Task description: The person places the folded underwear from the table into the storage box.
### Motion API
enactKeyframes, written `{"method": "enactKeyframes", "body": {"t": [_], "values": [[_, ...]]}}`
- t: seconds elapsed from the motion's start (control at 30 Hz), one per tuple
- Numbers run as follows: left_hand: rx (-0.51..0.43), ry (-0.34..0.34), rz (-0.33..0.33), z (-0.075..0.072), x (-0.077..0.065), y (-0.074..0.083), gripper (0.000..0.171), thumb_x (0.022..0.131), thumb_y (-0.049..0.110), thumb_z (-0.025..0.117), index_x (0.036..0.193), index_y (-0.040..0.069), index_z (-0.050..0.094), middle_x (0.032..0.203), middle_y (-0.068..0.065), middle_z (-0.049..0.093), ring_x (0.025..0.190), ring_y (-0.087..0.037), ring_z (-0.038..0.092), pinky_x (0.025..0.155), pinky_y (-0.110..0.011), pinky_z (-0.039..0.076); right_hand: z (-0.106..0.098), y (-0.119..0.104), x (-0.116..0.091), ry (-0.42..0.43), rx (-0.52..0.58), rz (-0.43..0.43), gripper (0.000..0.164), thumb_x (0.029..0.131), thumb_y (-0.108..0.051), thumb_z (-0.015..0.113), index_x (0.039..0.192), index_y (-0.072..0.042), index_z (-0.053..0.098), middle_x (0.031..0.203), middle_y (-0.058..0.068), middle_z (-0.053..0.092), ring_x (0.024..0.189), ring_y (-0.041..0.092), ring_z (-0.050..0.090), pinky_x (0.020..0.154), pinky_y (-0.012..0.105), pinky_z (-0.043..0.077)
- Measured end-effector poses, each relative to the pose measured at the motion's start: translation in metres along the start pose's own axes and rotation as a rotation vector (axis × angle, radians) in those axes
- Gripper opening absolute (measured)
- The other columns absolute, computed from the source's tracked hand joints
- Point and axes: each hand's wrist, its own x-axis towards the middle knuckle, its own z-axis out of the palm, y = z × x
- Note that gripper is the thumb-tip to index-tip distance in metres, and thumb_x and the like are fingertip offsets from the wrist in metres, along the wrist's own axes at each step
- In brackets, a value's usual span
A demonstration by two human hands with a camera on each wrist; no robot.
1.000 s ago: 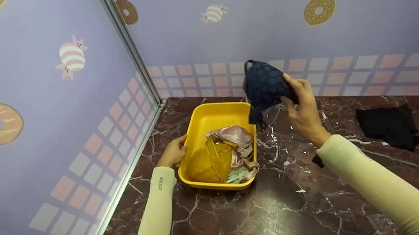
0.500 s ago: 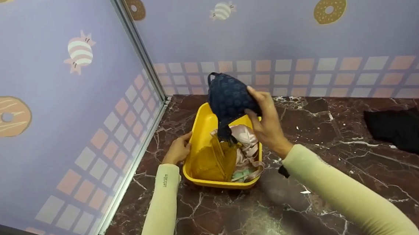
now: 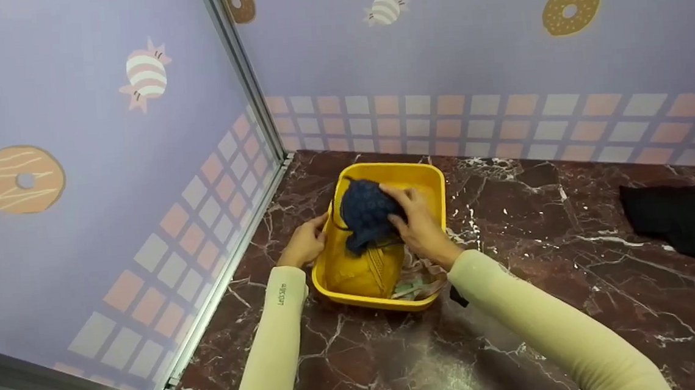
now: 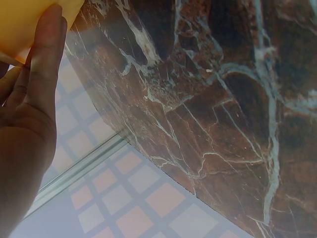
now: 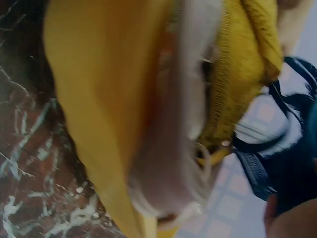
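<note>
My right hand [image 3: 420, 223] pinches a navy blue bra [image 3: 368, 209] over the inside of a yellow plastic tub [image 3: 438, 182]. In the right wrist view the navy bra [image 5: 292, 163] hangs with its straps loose, beside a mustard-yellow lace bra [image 5: 242, 64]. That mustard bra lies in the tub, next to a pale pink satin garment [image 3: 429, 272] and a mint-green piece [image 3: 408, 287], both partly covered. At the tub's left side, my left hand [image 3: 303, 242] touches the outer wall with its fingers. The left wrist view shows a fairly straight finger [image 4: 47, 49] against the yellow plastic.
A black cloth garment [image 3: 676, 218] lies on the dark marbled table [image 3: 534, 329] at the right. Another small black item [image 3: 458, 297] shows beneath my right forearm. Printed purple wall panels [image 3: 465, 46] stand behind and to the left, joined by a metal corner strip [image 3: 247, 73].
My right hand has carried the navy bra left and down, from the tub's right side to inside it. My left hand has stayed at the tub's left wall. The head view has shifted slightly.
</note>
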Motion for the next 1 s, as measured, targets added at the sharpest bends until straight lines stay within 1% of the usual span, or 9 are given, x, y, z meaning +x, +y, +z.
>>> {"method": "enactKeyframes", "body": {"t": [0.13,0.27,0.43,0.5,0.67,0.73,0.8,0.87,1.0], "values": [[-0.007,-0.014,-0.021,0.000,0.001,0.001,0.048,0.096,0.003,0.050,0.143,0.007,0.042,0.129,-0.016,0.055,0.101,-0.025,0.056,0.081,-0.035,0.043,0.008,0.000,-0.005,-0.167,-0.090,0.124,0.052,0.093,-0.014,0.061,0.141,-0.027,0.048,0.121,0.016,0.046,0.111,0.034,0.042,0.093,0.051,0.036],[-0.025,-0.027,-0.042,0.000,0.001,0.001,0.049,0.096,0.004,0.050,0.144,0.008,0.040,0.128,-0.016,0.055,0.109,-0.025,0.054,0.087,-0.037,0.043,0.014,-0.003,-0.006,-0.242,-0.122,0.161,0.050,0.093,-0.019,0.062,0.140,-0.020,0.049,0.125,0.019,0.042,0.116,0.037,0.036,0.096,0.051,0.030],[-0.018,-0.031,-0.047,0.000,0.001,0.001,0.050,0.096,0.004,0.050,0.145,0.008,0.040,0.126,-0.015,0.056,0.107,-0.025,0.055,0.086,-0.037,0.043,0.014,-0.006,-0.005,-0.260,-0.168,0.160,0.046,0.094,-0.023,0.060,0.138,-0.017,0.052,0.117,0.015,0.044,0.110,0.036,0.037,0.092,0.050,0.030],[-0.013,-0.028,-0.048,0.000,0.001,0.000,0.050,0.096,0.004,0.050,0.145,0.008,0.040,0.124,-0.015,0.057,0.104,-0.024,0.055,0.084,-0.036,0.043,0.013,-0.004,-0.005,-0.282,-0.160,0.141,0.044,0.096,-0.023,0.057,0.139,-0.016,0.051,0.120,0.015,0.046,0.114,0.037,0.037,0.095,0.050,0.030],[-0.018,-0.032,-0.041,0.001,0.002,0.002,0.049,0.097,0.004,0.050,0.145,0.009,0.039,0.117,-0.014,0.060,0.092,-0.023,0.057,0.077,-0.035,0.046,0.002,0.006,-0.010,-0.361,-0.055,0.053,0.042,0.100,-0.017,0.048,0.141,-0.008,0.046,0.138,0.020,0.043,0.129,0.040,0.033,0.105,0.053,0.023],[-0.018,-0.033,-0.031,0.002,0.003,0.001,0.049,0.097,0.004,0.049,0.145,0.008,0.039,0.115,-0.014,0.061,0.089,-0.023,0.057,0.075,-0.035,0.046,-0.005,0.011,-0.012,-0.358,-0.016,0.013,0.041,0.100,-0.014,0.047,0.140,-0.004,0.046,0.139,0.021,0.043,0.130,0.040,0.033,0.105,0.053,0.023],[-0.015,-0.030,-0.023,0.002,0.003,0.000,0.049,0.097,0.004,0.049,0.145,0.008,0.040,0.114,-0.014,0.061,0.090,-0.022,0.057,0.075,-0.034,0.046,-0.012,0.015,-0.014,-0.327,0.014,-0.001,0.040,0.099,-0.011,0.048,0.138,-0.002,0.048,0.139,0.021,0.044,0.129,0.039,0.035,0.105,0.052,0.024],[-0.016,-0.028,-0.017,0.001,0.003,-0.002,0.049,0.096,0.003,0.049,0.144,0.007,0.040,0.113,-0.014,0.061,0.089,-0.022,0.057,0.074,-0.034,0.046,-0.021,0.020,-0.015,-0.279,0.044,0.010,0.038,0.098,-0.010,0.049,0.136,-0.002,0.051,0.136,0.019,0.047,0.126,0.036,0.039,0.104,0.050,0.027],[-0.011,-0.027,-0.026,0.000,0.001,-0.004,0.050,0.096,0.004,0.050,0.145,0.008,0.039,0.114,-0.015,0.060,0.084,-0.022,0.056,0.072,-0.034,0.045,-0.041,0.033,-0.017,-0.185,0.029,0.064,0.035,0.095,-0.007,0.054,0.130,-0.002,0.057,0.130,0.017,0.054,0.118,0.034,0.046,0.101,0.049,0.031]]}}
